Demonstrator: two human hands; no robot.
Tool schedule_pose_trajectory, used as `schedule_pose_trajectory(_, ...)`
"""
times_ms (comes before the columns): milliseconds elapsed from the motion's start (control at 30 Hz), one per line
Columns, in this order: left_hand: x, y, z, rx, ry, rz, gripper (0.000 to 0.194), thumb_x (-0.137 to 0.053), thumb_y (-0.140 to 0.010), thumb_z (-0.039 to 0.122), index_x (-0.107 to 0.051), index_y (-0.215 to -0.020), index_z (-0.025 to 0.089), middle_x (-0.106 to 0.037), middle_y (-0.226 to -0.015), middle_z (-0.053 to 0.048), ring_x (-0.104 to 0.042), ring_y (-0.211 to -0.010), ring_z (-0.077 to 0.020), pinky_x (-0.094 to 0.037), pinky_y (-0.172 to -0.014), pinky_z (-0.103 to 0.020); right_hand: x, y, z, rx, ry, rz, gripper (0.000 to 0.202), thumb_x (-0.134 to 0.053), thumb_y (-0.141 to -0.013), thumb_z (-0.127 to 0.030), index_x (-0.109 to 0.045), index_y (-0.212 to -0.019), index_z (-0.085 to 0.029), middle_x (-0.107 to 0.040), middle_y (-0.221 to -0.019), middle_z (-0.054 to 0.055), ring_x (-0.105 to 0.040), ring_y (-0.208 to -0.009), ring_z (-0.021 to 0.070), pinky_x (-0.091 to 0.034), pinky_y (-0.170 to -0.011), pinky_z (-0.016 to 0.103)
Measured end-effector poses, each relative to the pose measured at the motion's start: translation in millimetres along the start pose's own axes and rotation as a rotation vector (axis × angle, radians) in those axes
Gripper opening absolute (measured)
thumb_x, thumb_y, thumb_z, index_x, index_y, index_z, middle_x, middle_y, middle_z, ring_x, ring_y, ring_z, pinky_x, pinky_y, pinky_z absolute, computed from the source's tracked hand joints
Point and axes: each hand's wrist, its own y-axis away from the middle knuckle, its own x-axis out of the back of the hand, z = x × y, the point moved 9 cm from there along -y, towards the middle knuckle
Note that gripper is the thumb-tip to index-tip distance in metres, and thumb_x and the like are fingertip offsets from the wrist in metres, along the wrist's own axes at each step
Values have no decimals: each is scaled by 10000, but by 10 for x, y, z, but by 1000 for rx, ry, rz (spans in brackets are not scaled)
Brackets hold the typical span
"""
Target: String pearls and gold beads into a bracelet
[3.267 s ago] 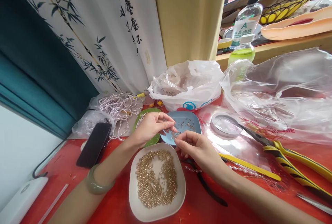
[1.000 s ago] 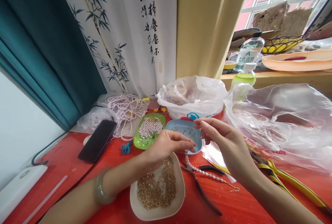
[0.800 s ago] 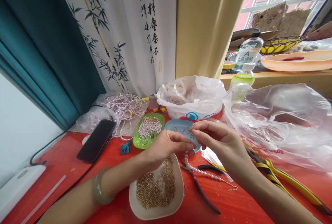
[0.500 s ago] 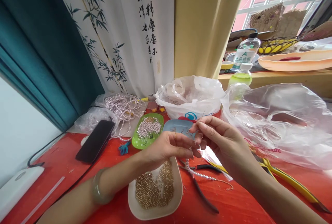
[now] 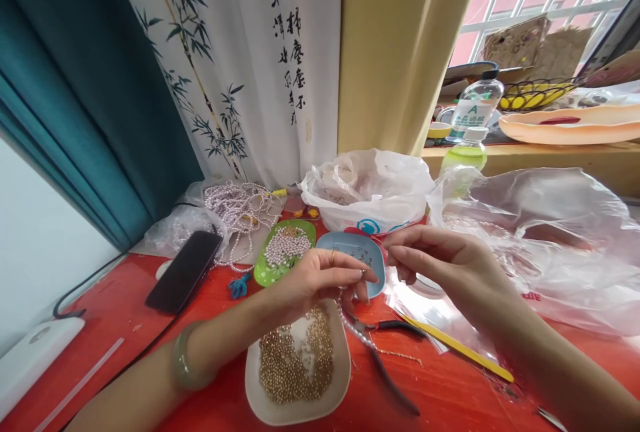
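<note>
1. Gold beads (image 5: pixel 280 379) lie in the white dish (image 5: pixel 253 385) below my left hand (image 5: pixel 327 279); pliers (image 5: pixel 393 385) cross the pearl string (image 5: pixel 351 329).
2. My left grip is clamped on the pearl string, which hangs down; my right hand (image 5: pixel 445 255) is raised apart, and I cannot tell whether it grips anything.
3. Past the white dish's right rim, red tabletop (image 5: pixel 450 395) runs toward the yellow stick (image 5: pixel 465 349).

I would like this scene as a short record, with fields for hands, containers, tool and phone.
Left hand: fingers hold a bead strand that trails toward the red table
Right hand: apart from the left; anything between its fingers is too small to tell
Blue tray: small pieces
Green tray: pale beads
White dish: gold-coloured beads
Tool: black-handled pliers on the table
Phone: dark screen, left of the green tray
</note>
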Motion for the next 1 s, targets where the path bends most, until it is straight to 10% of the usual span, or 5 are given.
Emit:
schedule_pose_trajectory(367,-5,-8,1,8,40,-25,124,-597,-701,228,-654,-750,130,-596,-606,-25,-498,-524,-75,-370,-537,-205,-169,164,-447,528,602,-34,121,-494,-759,-142,-595,-736,-203,-610,-663,-1,-542,-579,98,-438,-542,237)
schedule_pose_trajectory(1000,-19,-22,2,-36,54,-45,114,-579,-721,226,-643,-743,134,-567,-593,-11,-483,-528,-70,-358,-545,-199,-248,234,-547,629,814,-21,168,-435,-785,-146,-595,-743,-175,-605,-660,37,-509,-533,109,-415,-495,254)
